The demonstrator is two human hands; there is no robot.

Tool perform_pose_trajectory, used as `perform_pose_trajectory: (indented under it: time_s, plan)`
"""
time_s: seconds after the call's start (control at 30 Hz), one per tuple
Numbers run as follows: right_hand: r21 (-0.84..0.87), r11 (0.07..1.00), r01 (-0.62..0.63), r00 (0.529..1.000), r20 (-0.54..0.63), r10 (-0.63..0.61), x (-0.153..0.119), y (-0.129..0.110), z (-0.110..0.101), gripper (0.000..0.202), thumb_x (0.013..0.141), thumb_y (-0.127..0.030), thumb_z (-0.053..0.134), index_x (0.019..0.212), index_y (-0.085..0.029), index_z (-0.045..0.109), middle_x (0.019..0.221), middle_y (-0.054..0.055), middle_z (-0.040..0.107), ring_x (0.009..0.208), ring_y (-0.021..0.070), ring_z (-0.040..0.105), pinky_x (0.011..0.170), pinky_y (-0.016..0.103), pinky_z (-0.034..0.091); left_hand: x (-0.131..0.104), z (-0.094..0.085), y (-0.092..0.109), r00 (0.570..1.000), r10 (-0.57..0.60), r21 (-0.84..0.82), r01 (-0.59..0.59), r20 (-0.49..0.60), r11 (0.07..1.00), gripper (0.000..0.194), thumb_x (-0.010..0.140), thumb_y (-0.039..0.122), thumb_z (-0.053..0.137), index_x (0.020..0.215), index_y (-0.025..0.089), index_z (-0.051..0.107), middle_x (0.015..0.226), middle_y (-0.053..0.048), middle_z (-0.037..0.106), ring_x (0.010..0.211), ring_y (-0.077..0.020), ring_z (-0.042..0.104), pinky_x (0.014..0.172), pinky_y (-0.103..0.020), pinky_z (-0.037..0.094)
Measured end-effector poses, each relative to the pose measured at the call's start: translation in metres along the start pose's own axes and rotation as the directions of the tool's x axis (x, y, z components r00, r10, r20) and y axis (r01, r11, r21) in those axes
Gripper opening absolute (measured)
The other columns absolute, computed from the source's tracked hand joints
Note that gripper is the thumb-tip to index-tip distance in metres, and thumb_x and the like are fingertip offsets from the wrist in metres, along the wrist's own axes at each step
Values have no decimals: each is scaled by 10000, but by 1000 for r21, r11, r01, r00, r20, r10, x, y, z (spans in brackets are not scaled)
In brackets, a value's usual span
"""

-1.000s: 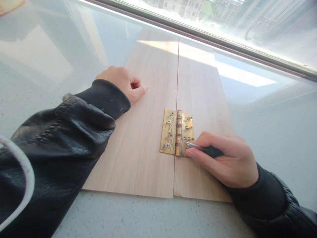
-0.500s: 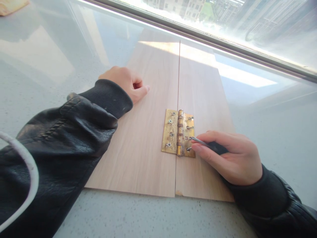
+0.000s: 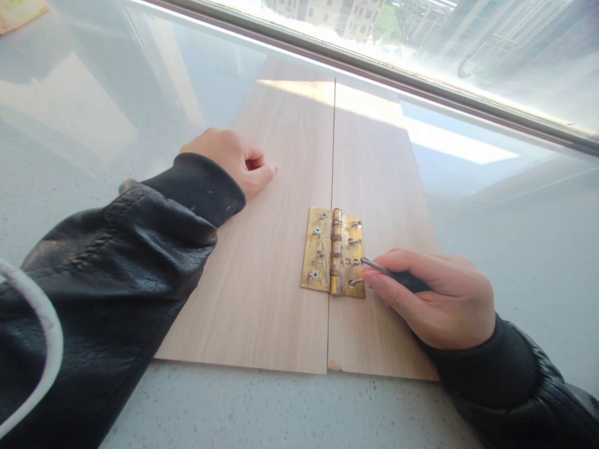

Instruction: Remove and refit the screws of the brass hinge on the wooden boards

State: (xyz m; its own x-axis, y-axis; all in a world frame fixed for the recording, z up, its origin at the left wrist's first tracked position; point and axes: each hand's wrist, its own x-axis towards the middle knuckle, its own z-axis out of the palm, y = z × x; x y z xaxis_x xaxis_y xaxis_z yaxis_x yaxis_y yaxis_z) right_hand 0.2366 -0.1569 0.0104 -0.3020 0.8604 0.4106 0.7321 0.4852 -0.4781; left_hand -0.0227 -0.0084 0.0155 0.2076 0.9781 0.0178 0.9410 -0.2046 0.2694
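A brass hinge lies flat across the seam of two pale wooden boards. Screws sit with their heads close to its left leaf; in the right leaf several screws stand out and lean to the right. My right hand grips a screwdriver by its dark handle, its metal tip beside the third screw down on the right leaf. Loosely curled, my left hand rests on the left board, away from the hinge, with nothing visible in it.
The right board has a chipped front corner by the seam. Both lie on a speckled white countertop below a window frame. A white cable curves across my left sleeve. Something colourful lies far left.
The view has shifted slightly, so the boards and hinge appear a little further left. The screwdriver tip is slightly further right relative to the hinge. My left hand stays in place on the board.
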Motion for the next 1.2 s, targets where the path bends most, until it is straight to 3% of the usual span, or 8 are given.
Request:
perform_pose_trajectory:
  time_s: [0.47,0.87,1.2]
  plan:
    - [-6,995,100,994,46,-99,3,-3,-1,66,893,-176,667,865,-236,662,708,11,735,538,125,663,476,235,514,0,0,0,1000,-12,-23,12,12,1000,480,791,638,466,846,250,744,827,-54,715,838,-249,609,754,-357,414]
    - [111,987,113,989,84,-123,9,-11,-4,236,801,-34,579,890,-215,701,810,34,751,639,105,700,559,183,561,-1,0,3,1000,-15,19,15,-7,1000,493,792,624,436,834,236,738,705,-37,643,748,-210,543,684,-343,367]
    - [139,989,54,991,113,-70,8,-4,-1,123,829,-161,708,808,-217,600,663,-3,662,545,95,605,476,211,482,-2,-1,3,1000,8,18,-8,9,1000,475,782,599,451,879,248,757,748,-44,674,748,-223,564,662,-348,367]
